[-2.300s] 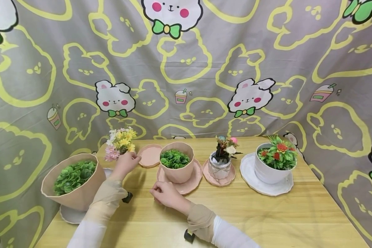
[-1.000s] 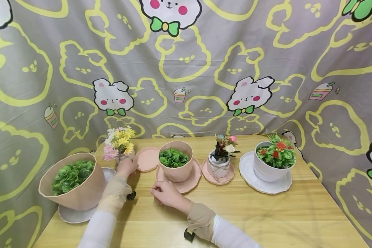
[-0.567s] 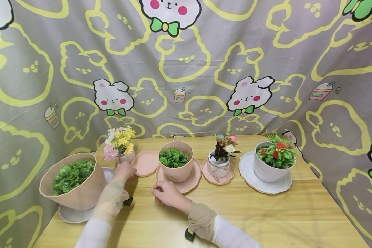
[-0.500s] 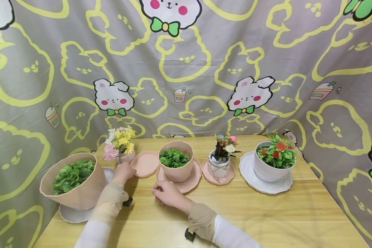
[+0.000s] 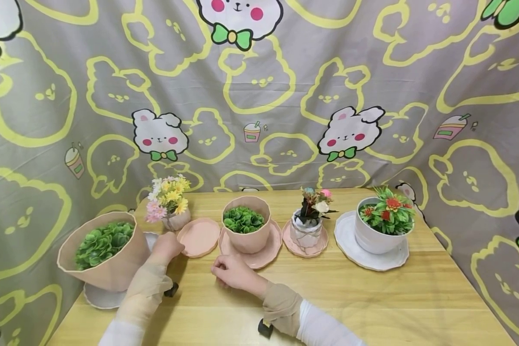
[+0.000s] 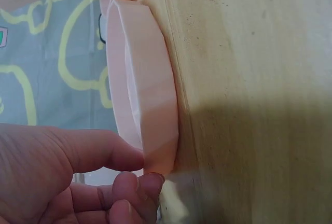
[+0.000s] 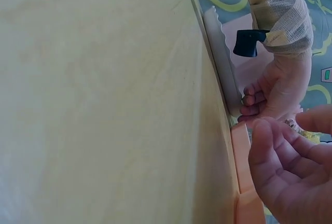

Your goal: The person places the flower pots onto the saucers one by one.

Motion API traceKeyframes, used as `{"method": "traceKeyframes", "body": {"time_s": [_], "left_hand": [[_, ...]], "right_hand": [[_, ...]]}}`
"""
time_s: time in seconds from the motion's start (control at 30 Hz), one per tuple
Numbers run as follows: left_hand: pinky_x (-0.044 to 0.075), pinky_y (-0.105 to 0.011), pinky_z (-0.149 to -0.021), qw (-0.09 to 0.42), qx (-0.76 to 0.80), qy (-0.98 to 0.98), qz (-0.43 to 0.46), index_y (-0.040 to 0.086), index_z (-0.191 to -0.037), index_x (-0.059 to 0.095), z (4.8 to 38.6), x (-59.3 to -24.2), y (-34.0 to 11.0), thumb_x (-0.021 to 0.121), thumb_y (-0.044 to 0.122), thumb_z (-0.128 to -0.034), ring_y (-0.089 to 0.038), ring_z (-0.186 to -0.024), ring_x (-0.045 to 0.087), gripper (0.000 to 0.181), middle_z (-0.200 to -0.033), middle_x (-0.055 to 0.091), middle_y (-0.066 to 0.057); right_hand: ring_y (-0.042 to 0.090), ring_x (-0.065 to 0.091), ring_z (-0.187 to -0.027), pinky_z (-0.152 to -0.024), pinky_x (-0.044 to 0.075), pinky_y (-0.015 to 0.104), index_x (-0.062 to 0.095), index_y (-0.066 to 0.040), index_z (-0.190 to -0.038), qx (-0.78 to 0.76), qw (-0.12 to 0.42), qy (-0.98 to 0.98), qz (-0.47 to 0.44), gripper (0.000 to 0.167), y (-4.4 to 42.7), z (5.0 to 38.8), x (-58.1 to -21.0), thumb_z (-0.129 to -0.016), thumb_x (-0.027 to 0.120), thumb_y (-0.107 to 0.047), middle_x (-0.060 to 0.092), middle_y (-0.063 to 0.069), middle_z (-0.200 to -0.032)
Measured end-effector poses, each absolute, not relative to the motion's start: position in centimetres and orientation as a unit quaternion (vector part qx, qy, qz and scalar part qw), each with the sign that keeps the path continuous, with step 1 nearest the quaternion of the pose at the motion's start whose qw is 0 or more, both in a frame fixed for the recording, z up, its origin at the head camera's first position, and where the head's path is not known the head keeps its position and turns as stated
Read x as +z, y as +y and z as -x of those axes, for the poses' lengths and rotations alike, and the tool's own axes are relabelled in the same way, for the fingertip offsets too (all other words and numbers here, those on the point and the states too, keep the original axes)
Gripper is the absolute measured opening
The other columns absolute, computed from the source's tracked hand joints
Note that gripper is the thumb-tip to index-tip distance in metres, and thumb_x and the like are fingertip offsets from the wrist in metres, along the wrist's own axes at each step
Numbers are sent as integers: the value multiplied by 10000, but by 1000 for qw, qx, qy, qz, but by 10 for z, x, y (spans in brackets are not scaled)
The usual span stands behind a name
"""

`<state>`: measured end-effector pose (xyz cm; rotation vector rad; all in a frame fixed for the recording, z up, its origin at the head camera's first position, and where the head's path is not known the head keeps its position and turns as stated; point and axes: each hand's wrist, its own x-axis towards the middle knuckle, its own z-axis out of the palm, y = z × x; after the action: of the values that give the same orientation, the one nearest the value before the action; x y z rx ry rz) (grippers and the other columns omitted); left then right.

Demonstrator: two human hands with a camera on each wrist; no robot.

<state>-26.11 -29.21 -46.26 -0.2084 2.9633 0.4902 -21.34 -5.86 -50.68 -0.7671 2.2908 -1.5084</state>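
My left hand [image 5: 166, 247] pinches the rim of a small pink saucer [image 5: 200, 238] between thumb and fingers. In the left wrist view the saucer [image 6: 150, 89] lies on the tabletop, with the thumb at its near edge. Just behind it stands a small pot of pink, white and yellow flowers [image 5: 167, 197], off the saucer. My right hand [image 5: 235, 271] hangs loosely curled over the table, holding nothing. It is nearest to a pink pot of green leaves [image 5: 251, 240], which stands on a larger pink saucer [image 5: 268, 254].
To the left, a big pink pot [image 5: 117, 274] leans over a white saucer [image 5: 104, 298]. Right of centre, a small white flower pot [image 5: 306, 235] sits on a pink saucer. A white pot with red flowers [image 5: 378, 240] stands on a white plate [image 5: 348, 235]. Patterned cloth [image 5: 281, 96] hangs behind.
My left hand has come down from the flower pot to the small pink saucer's rim, and the saucer has slid toward me and slightly left. My right hand has hardly moved.
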Motion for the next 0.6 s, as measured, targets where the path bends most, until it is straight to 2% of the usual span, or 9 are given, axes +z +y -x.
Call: {"method": "traceKeyframes", "body": {"time_s": [0.17,0.37,0.6], "left_hand": [[402,-251,-521,84,172,979,71,44,-548,599,253,-462,-294,602,112,-809,-144,-403,487,270,-384,456,28],[372,-240,-471,97,153,982,54,80,-497,554,245,-461,-296,591,105,-756,-130,-392,446,263,-389,430,36],[353,-239,-454,107,131,985,44,100,-500,530,231,-459,-295,631,119,-737,-137,-418,440,258,-429,439,18]], "right_hand": [[90,530,-406,-405,486,220,632,14,-831,-532,191,783,259,250,-58,211,-509,-972,574,-184,633,133,-593],[65,513,-387,-397,487,228,628,14,-807,-525,199,787,256,274,-58,213,-510,-979,564,-189,587,39,-544],[75,508,-374,-390,496,249,624,26,-777,-530,200,785,248,284,-59,214,-511,-977,561,-166,599,84,-545]]}}
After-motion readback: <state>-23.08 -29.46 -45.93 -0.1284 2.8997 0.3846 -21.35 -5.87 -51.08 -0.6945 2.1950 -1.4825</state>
